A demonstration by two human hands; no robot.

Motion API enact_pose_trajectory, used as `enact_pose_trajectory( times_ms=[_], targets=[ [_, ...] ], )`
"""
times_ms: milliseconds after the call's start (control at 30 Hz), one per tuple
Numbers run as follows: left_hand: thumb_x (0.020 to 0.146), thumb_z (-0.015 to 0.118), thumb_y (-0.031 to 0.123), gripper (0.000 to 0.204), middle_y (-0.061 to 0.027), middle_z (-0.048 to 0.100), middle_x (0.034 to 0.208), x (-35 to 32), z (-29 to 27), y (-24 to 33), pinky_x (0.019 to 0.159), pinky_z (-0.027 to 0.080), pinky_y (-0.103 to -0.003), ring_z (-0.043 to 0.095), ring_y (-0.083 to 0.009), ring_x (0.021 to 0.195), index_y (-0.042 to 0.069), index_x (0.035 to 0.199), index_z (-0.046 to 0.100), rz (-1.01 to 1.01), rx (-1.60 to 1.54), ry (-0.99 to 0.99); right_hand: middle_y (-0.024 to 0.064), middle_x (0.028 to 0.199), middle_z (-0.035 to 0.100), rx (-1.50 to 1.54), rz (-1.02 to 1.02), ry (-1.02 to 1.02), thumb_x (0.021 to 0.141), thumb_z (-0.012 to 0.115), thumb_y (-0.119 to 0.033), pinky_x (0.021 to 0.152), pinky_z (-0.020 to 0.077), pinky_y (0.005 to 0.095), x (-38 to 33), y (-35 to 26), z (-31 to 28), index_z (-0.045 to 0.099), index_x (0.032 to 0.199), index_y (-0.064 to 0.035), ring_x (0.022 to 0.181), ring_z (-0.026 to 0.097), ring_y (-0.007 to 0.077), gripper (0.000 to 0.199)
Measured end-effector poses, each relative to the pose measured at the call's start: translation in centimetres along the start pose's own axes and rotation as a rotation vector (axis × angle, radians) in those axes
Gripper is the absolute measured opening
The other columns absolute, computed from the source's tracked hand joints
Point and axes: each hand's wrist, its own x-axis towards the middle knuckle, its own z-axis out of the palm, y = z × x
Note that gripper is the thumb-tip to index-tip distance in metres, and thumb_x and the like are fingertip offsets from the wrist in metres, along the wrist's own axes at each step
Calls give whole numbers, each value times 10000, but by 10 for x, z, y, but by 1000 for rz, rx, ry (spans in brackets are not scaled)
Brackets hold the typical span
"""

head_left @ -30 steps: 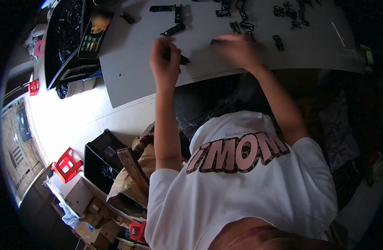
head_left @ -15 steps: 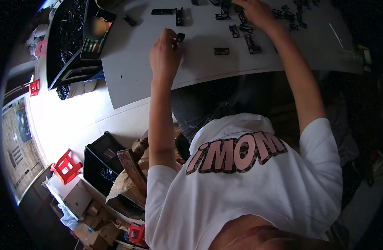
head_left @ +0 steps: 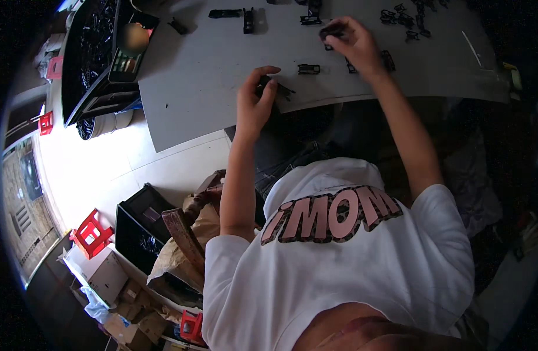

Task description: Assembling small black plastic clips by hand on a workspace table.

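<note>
Close to the table's near edge, my left hand (head_left: 255, 104) curls its thumb and fingers around a small black part (head_left: 262, 85), most of it hidden by the hand. My right hand (head_left: 358, 51), farther out and to the right, pinches another small black part (head_left: 332, 30) between thumb and fingers. A black rectangular frame-like piece (head_left: 308, 69) lies on the grey table between the two hands. More black pieces (head_left: 388, 61) show beside my right wrist, partly covered by it.
Several black parts (head_left: 405, 19) are scattered at the far right of the grey table (head_left: 193, 99). Long black pieces (head_left: 248, 21) lie at the far left. A phone or tablet (head_left: 128, 58) leans by a black bin of parts (head_left: 96, 58). A wooden chair (head_left: 184, 237) stands lower left.
My left hand has moved right and nearer to me, still with a black part. My right hand has come back from the far pieces with a black part in its fingers.
</note>
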Motion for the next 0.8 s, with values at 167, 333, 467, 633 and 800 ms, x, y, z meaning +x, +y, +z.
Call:
enact_pose_trajectory(
  times_ms=[167,333,467,633,800],
  targets=[
    [861,547,48,173,-23,567,737,-4,-1,-14,608,413,-205,514,-62,666,21,1025,597,91,8,11,32,994,587,-364,-148,-70,789,692,-106,732,492,242,3,-20,32,584,1079,-75,859,602,122,312],
    [848,567,48,195,-21,568,732,-7,0,-7,597,415,-225,497,-79,639,25,1040,595,177,107,22,50,979,547,-1061,-338,11,772,698,-188,708,484,311,-10,-24,34,639,1031,-114,863,582,210,275],
    [856,561,59,190,-23,571,723,-10,-1,-7,596,410,-230,499,-89,637,33,1040,602,53,41,33,60,992,543,-944,-308,23,764,698,-199,734,482,323,-27,-39,37,642,1028,-112,872,578,231,283],
    [884,525,96,190,-30,562,699,-9,1,-13,575,399,-230,498,-89,634,45,1046,610,13,-29,77,70,953,529,-920,-308,-32,740,710,-175,727,481,315,-48,-42,43,641,1016,-91,854,568,225,297],
    [896,501,100,188,-30,558,685,-7,3,-13,560,395,-230,492,-84,608,33,1034,611,103,30,107,65,938,522,-968,-299,-20,720,723,-166,716,481,327,-50,-39,48,642,978,-83,839,565,226,283]
  ],
)
